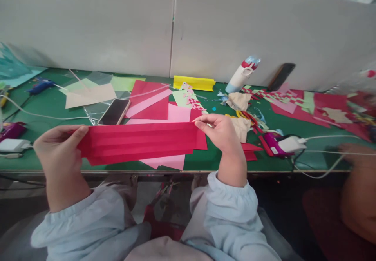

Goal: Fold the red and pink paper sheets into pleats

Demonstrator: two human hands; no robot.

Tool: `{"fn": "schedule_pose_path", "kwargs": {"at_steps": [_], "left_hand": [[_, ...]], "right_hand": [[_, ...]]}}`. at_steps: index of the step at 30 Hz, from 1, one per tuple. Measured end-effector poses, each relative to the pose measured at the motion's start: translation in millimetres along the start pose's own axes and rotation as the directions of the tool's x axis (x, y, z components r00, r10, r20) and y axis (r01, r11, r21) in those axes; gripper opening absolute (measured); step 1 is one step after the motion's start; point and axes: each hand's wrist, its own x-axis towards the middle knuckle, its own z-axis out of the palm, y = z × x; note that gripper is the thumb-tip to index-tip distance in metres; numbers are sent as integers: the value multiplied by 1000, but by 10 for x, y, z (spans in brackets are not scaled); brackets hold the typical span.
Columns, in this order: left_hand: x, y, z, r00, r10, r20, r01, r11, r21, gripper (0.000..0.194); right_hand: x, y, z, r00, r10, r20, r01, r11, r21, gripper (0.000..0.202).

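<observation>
A long strip of red paper [141,141], creased lengthwise, is stretched between my two hands above the front of the green table. My left hand [63,147] pinches its left end between thumb and fingers. At the upper right corner, my right hand [220,131] grips it with thumb and fingertips. Beneath and behind the strip lie pink paper sheets [173,115] and a red sheet [152,104] with a pink strip [149,102] across it. Just beyond the strip's upper edge is a phone [114,111], its screen dark.
A folded yellow paper [194,83] and a white bottle [242,75] stand near the grey partition [117,26]. White chargers [290,144] with cables sit at both sides. A blue glue gun [41,86] lies at left. Another person's arm [360,190] is at right.
</observation>
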Motion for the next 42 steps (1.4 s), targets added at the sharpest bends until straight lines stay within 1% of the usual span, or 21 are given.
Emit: {"fn": "schedule_pose_path", "kwargs": {"at_steps": [4,8,13,16,20,24,27,30,34,38,40,42], "left_hand": [[-1,-7,14,998,-54,-17,55,997,51,22],[20,-38,0,995,-98,-17,99,993,69,25],[10,-14,-6,996,-86,-20,87,994,68,25],[-2,6,1,996,-84,-5,84,995,57,25],[-3,7,-1,997,-74,-17,74,996,47,25],[6,-19,-10,996,-88,-18,89,994,56,26],[13,-56,-13,999,-38,-19,38,998,44,27],[17,-93,-14,999,-36,12,35,999,36,29],[14,-120,-5,995,-72,62,69,996,53,31],[-4,-123,29,984,-136,115,128,989,73,32],[-18,-115,51,972,-176,155,164,983,85,32],[-35,-101,68,959,-218,182,202,974,102,34]], "right_hand": [[6,16,15,1000,29,11,-30,994,103,17],[-1,0,8,998,49,40,-55,986,160,18],[-7,8,-8,996,53,66,-65,977,203,22],[-12,37,-10,996,25,87,-44,974,222,27],[-21,58,-22,995,-30,98,8,974,225,31],[-18,62,-36,993,-65,100,44,978,204,28],[-7,77,-37,991,-100,92,80,977,196,23],[3,99,-28,987,-138,84,120,975,188,22],[19,117,12,984,-157,86,139,973,187,29],[36,113,69,990,-119,80,92,954,286,23],[43,103,89,992,-111,57,90,954,286,20],[51,92,100,991,-134,27,122,957,264,14]]}}
